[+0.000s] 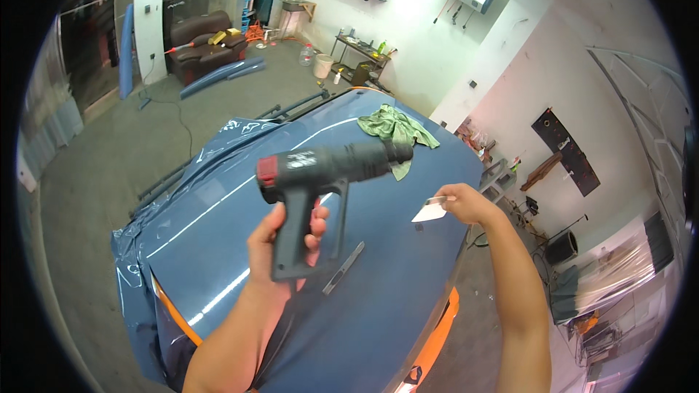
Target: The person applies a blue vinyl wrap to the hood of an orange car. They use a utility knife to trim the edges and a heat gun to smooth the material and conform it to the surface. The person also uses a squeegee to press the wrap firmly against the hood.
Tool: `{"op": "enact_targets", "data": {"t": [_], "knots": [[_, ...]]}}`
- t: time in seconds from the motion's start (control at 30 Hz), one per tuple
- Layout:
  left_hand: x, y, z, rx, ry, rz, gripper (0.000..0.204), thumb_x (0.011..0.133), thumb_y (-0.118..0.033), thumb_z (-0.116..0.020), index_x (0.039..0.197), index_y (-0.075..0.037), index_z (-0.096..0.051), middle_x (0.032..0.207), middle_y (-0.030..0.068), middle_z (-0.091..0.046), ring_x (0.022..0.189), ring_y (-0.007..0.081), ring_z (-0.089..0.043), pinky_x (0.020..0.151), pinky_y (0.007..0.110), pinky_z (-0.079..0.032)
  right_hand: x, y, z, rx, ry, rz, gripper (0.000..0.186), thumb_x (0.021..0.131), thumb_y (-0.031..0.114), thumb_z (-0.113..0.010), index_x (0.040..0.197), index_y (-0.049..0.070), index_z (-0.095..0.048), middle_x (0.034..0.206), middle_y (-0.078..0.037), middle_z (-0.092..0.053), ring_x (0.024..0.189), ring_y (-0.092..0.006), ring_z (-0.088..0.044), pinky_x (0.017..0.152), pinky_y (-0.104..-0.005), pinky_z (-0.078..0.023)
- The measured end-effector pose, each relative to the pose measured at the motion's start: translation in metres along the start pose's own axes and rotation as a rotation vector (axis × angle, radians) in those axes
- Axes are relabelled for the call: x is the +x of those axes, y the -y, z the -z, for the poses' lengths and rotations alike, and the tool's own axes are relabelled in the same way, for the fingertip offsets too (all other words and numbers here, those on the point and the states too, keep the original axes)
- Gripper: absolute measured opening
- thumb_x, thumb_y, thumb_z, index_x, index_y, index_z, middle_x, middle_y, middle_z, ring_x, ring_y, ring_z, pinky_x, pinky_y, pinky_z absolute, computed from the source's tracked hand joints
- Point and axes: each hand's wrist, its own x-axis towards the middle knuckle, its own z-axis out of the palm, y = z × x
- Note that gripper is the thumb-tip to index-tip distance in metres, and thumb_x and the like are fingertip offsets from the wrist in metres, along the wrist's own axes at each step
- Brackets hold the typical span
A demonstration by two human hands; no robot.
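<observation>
My left hand point(263, 251) is wrapped round the handle of a black heat gun point(324, 165) with a red rear end. Its nozzle points right, above the blue film-covered car panel point(393, 262). In my right hand point(470, 204) a flat white squeegee point(429, 210) is pinched, its blade angled down toward the panel's right side. Between my arms lies a slim grey utility knife point(344, 269) on the film. A crumpled green cloth point(397, 128) rests toward the far end, partly hidden by the nozzle. Loose film point(135, 276) hangs wrinkled over the left edge.
Orange bodywork point(437, 335) shows along the near right edge. A dark cord point(280, 335) runs from the heat gun past my left forearm. Farther off are a brown armchair point(207, 51), blue film rolls point(222, 76), a bucket point(323, 66) and a low shelf point(364, 51).
</observation>
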Motion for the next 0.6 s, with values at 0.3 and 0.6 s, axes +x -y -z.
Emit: {"op": "enact_targets", "data": {"t": [0.3, 0.6], "knots": [[-0.002, -0.014, 0.0, -0.256, 0.062, -0.03, 0.056, 0.107, -0.034, -0.052, 0.143, 0.008, -0.045, 0.122, 0.0226, -0.066, 0.092, 0.0252, -0.075, 0.066, 0.03, -0.067, 0.029, 0.035, -0.02, -0.607, 0.065, 0.276, 0.021, 0.088, 0.008, -0.064, 0.107, 0.005, -0.07, 0.105, -0.015, -0.069, 0.108, -0.0394, -0.06, 0.09, -0.0464, -0.052], [-0.001, -0.016, -0.002, 0.05, -0.04, -0.004, 0.059, 0.104, -0.038, -0.057, 0.145, 0.004, -0.049, 0.116, 0.0211, -0.07, 0.081, 0.019, -0.072, 0.063, 0.028, -0.062, 0.013, 0.046, -0.042, -0.929, -0.025, 0.758, 0.039, 0.073, 0.004, -0.081, 0.108, 0.014, -0.067, 0.108, -0.008, -0.061, 0.112, -0.0296, -0.058, 0.095, -0.039, -0.051]]}}
